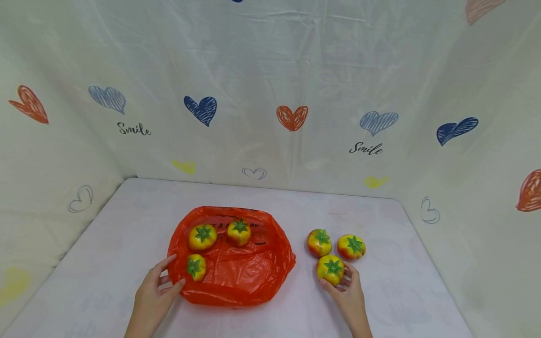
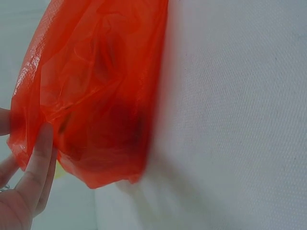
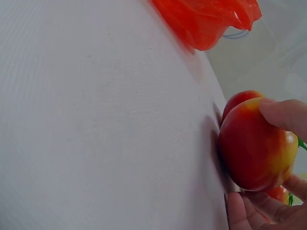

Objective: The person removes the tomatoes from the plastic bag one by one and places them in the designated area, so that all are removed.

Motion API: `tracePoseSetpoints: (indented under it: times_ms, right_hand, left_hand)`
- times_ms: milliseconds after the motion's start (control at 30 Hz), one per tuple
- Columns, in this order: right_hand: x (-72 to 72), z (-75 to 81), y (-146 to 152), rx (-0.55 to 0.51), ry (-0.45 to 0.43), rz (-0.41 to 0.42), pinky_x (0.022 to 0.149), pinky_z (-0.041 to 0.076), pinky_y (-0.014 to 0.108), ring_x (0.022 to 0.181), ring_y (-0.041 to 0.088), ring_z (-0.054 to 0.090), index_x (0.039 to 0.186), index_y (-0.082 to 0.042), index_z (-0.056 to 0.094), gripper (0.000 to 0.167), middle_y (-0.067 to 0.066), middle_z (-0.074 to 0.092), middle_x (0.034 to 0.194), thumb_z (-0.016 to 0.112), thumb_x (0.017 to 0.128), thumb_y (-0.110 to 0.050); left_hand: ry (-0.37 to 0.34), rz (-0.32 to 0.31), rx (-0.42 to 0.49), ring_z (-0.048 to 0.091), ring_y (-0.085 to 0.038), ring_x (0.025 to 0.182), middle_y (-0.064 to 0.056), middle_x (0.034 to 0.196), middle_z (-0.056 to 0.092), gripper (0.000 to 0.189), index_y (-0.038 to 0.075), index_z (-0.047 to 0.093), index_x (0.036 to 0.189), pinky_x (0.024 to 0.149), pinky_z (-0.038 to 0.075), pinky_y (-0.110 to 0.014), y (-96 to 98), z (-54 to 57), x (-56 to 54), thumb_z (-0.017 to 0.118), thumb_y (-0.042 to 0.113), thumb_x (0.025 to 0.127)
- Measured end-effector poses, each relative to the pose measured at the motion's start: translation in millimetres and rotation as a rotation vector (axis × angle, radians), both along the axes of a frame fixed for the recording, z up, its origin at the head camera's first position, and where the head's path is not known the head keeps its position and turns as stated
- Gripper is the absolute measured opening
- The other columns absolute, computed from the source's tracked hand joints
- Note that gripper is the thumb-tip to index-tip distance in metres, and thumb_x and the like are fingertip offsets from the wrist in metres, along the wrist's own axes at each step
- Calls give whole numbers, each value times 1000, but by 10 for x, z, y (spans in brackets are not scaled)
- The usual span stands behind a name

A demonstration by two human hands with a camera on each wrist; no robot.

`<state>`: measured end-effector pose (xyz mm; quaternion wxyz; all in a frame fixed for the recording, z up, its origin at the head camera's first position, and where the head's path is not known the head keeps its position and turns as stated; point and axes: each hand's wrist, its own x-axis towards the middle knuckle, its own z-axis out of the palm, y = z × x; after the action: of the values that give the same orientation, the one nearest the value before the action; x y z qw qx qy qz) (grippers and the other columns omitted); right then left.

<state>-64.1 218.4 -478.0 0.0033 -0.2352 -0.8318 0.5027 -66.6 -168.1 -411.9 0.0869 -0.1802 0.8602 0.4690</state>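
A red plastic bag (image 1: 243, 272) lies spread with its mouth up, left of the middle of the table. Inside it are three yellow-red tomatoes with green star-shaped tops, one of them a tomato (image 1: 196, 267) near the left rim. My left hand (image 1: 154, 291) holds the bag's left edge, its fingers against the plastic in the left wrist view. To the right, my right hand (image 1: 348, 293) grips a tomato (image 3: 256, 146) between thumb and fingers, low over the table. Just beyond it sit another tomato (image 1: 319, 243) and a tomato (image 1: 351, 247) on its right.
The white table (image 1: 393, 291) carries the bag and the fruit. Behind it and at both sides hangs a pale curtain (image 1: 253, 56) printed with hearts and the word "Smile". Bare tabletop shows between the bag and the right-hand tomatoes.
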Motion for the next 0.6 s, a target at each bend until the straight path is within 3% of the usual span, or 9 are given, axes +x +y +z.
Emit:
tracePoseSetpoints:
  times_ms: [600]
  right_hand:
    - [-9,6,14,37,-11,37,93,48,48,110,39,46,139,2,18,92,27,34,130,75,77,-35]
  left_hand:
    - [3,-7,-5,43,-40,114,-24,141,30,65,8,28,144,87,53,-45,-18,-16,9,60,13,88]
